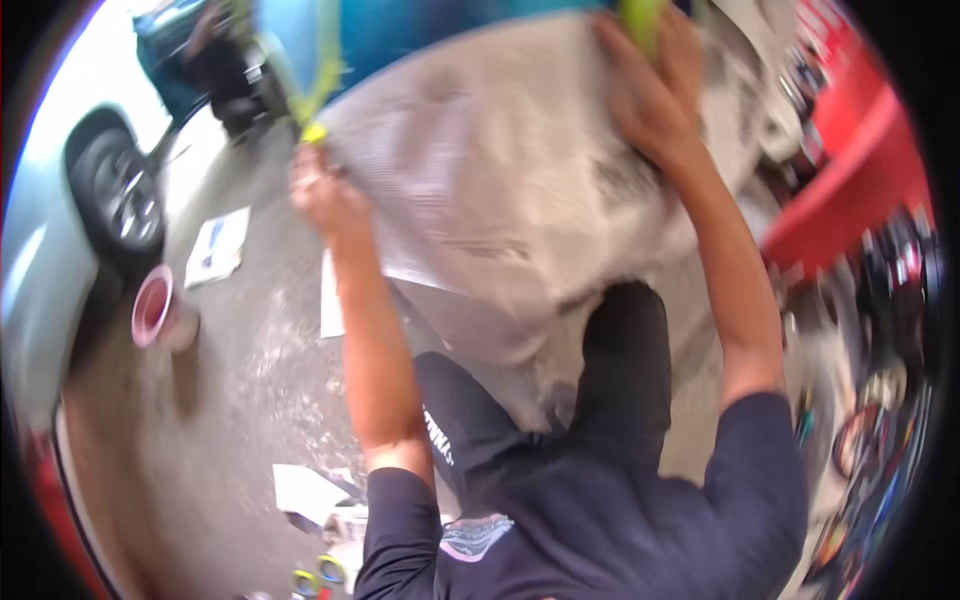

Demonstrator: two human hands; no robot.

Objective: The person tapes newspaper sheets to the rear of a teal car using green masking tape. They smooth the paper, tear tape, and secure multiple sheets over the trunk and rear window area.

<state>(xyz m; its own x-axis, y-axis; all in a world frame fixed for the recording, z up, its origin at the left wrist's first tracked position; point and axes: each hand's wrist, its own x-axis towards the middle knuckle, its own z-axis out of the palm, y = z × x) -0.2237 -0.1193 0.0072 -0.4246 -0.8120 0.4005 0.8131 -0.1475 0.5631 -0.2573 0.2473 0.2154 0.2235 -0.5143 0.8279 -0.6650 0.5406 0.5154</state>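
Observation:
A glossy teal panel (430, 30), probably part of a vehicle body, fills the top of the view. Below it hangs a crumpled, pale translucent masking sheet (500, 170). My left hand (330, 195) is closed in a pinch on the end of a strip of yellow-green masking tape (327, 75), at the left of the sheet. Against the sheet's upper right lies my right hand (655, 95), blurred, its fingers stretched and apart. Another yellow-green tape piece (642, 25) shows between those fingers; whether they touch it is unclear.
On the left stands a light-coloured car (45, 230) with its wheel (120, 190) near a pink-rimmed bucket (155, 310). Papers (218, 245) lie on the concrete floor. Tape rolls (318, 577) sit at the bottom. Right are a red object (840, 180) and cluttered tools (870, 430).

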